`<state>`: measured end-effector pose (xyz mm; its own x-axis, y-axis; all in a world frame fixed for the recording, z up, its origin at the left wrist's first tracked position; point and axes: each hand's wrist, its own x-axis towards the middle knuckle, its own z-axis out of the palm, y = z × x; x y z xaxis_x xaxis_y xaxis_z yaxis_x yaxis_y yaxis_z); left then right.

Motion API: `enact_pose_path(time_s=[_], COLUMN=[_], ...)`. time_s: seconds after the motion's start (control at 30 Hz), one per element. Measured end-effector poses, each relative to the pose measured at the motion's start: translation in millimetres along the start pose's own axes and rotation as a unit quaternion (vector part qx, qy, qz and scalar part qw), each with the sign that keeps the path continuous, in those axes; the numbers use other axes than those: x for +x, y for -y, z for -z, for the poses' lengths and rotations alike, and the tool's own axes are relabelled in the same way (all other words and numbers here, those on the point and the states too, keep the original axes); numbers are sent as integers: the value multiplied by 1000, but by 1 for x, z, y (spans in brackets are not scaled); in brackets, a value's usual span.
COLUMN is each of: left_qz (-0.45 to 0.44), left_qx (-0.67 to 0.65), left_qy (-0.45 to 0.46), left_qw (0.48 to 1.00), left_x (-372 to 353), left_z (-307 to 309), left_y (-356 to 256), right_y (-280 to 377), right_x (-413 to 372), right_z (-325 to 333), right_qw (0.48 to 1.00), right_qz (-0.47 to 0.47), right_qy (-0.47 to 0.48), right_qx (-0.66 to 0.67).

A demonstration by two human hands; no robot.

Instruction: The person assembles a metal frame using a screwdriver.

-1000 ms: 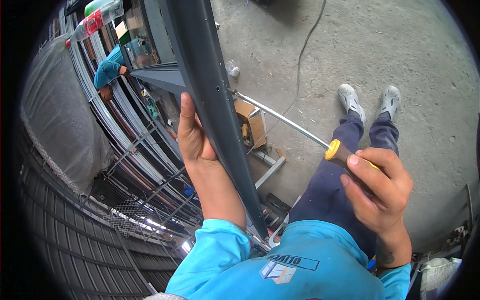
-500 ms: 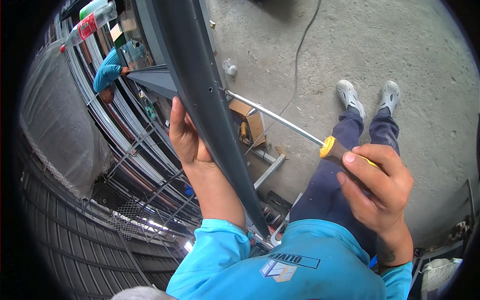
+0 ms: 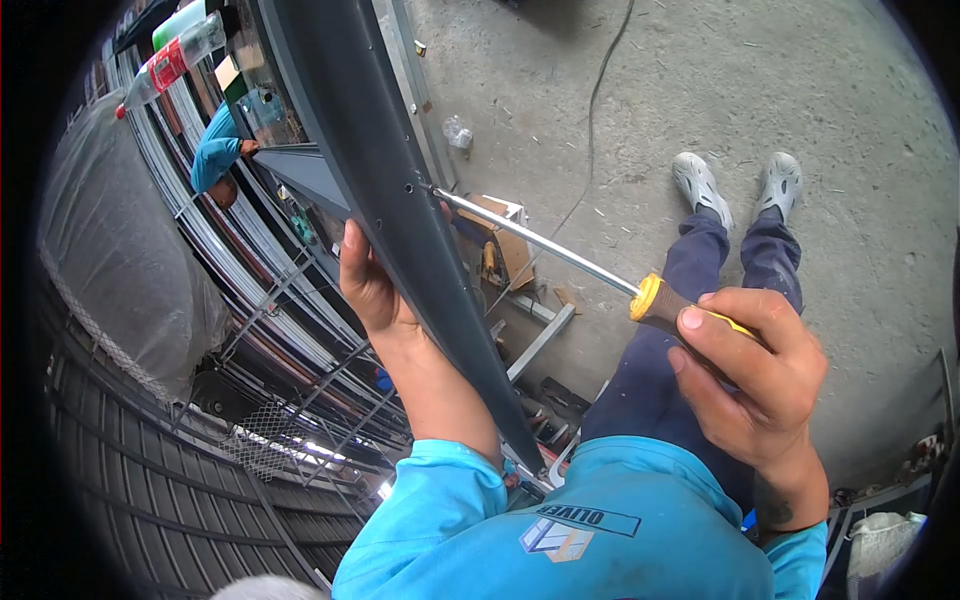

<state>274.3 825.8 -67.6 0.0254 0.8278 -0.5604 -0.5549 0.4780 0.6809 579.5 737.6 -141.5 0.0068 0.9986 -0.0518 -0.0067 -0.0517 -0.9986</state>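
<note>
A long screwdriver (image 3: 540, 242) with a yellow and brown handle is held in my right hand (image 3: 762, 378), its fingers closed around the grip. Its tip meets the face of a dark grey metal profile (image 3: 400, 200), close to a small drilled hole. My left hand (image 3: 376, 285) is wrapped around the profile's left edge, below where a second grey profile (image 3: 303, 180) joins it. Some of the left fingers are hidden behind the profile. Whether a screw sits at the tip is too small to tell.
A co-worker's blue sleeve (image 3: 213, 150) shows at upper left, near a plastic bottle (image 3: 172, 66). Long profiles lie on a rack (image 3: 290, 270). On the concrete floor are a cardboard box (image 3: 512, 250) with tools, a cable (image 3: 592, 130) and a metal stand (image 3: 540, 340).
The dark profile now appears slightly farther left in view, and the screwdriver tip has shifted a little left and down with it. Both hands keep their holds.
</note>
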Motion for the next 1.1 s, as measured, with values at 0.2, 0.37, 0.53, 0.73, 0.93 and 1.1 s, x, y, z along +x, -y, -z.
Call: enact_pose_path(time_s=[0.2,0.37,0.53,0.73,0.93,1.1], left_qz=[-56,-7,-14,76,-53,6], left_qx=[76,88,101,30,169,82], left_qy=[-99,13,-24,7,-130,-36], left_qw=[991,996,995,997,976,996], left_x=[-1,5,11,27,17,19], left_z=[5,15,14,2,-27,-17], left_y=[1,-8,-15,-16,1,1], right_y=[-2,-1,-1,2,2,-1], right_x=[-2,-3,-5,-12,-18,-22], right_z=[-2,-4,-5,-5,-8,-7], right_qw=[1000,1000,1000,1000,999,997], right_qz=[2,2,0,-1,2,-15], right_qy=[-3,0,7,27,48,71], right_qx=[3,7,7,-3,-22,-12])
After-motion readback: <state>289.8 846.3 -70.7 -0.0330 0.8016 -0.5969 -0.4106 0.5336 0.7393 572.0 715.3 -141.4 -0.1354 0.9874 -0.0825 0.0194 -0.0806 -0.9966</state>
